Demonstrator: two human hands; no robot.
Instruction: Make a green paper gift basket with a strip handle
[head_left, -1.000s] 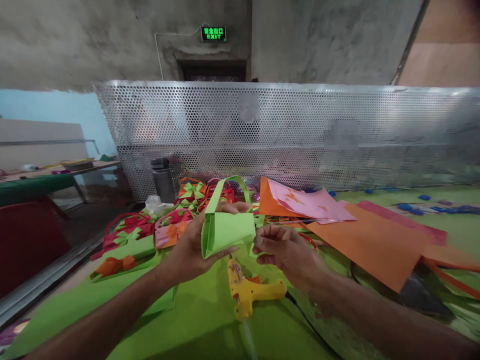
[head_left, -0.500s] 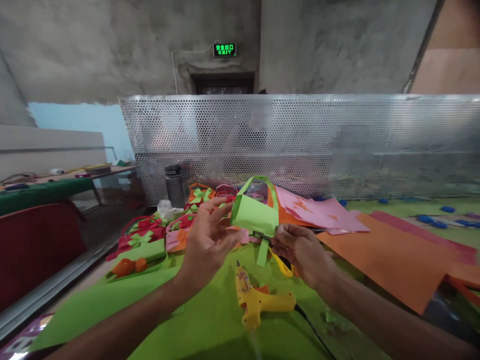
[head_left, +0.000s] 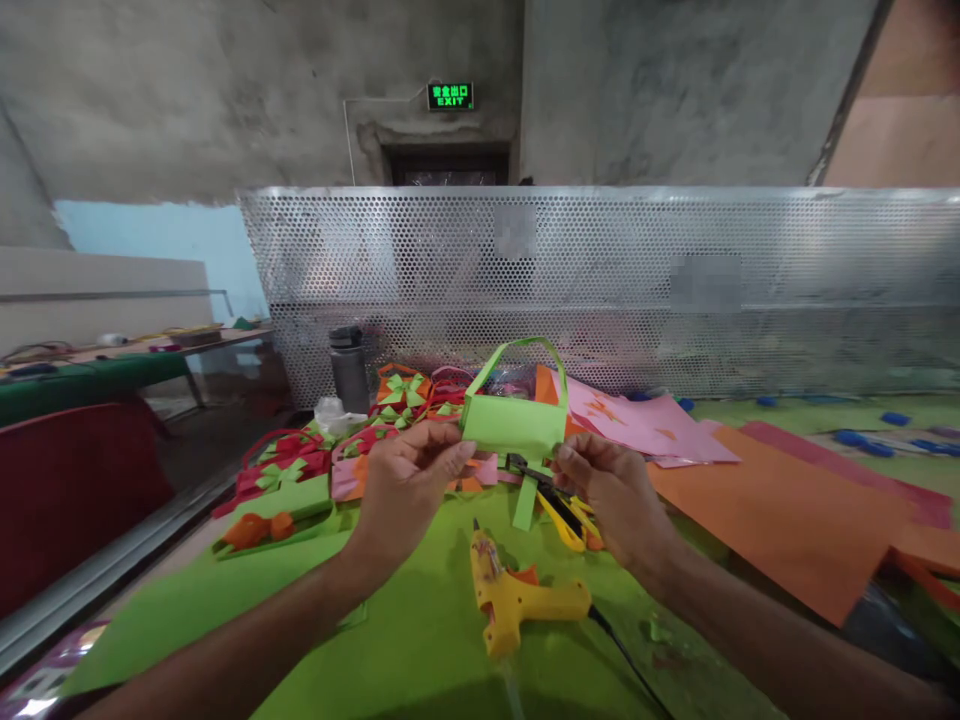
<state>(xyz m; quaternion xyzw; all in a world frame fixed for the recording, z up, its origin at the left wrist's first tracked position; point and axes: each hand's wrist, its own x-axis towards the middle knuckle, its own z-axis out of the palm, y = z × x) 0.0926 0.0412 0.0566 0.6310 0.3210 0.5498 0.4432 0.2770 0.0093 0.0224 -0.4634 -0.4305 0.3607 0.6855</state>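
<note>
A small light green felt handbag (head_left: 506,422) with an arched handle hangs upright between my hands. My left hand (head_left: 405,485) pinches its lower left corner between thumb and fingers. At the lower right corner, my right hand (head_left: 615,500) grips the bag the same way. Below the bag lies a tool with black jaws and yellow handles (head_left: 564,530), beside a narrow green strip (head_left: 525,506). Nearer to me, a yellow hot glue gun (head_left: 544,603) rests on its side on the green sheet (head_left: 409,620), its black cord trailing right.
Finished-looking red and green bags with bows (head_left: 283,475) crowd the left. A grey bottle (head_left: 349,372) stands behind them. Orange sheets (head_left: 780,510) and pink sheets (head_left: 660,420) lie at right. A perforated metal panel (head_left: 600,290) closes off the back.
My left hand has closed from spread fingers onto the bag's left corner. The bag has turned more level and squarely towards me, and its handle has risen slightly.
</note>
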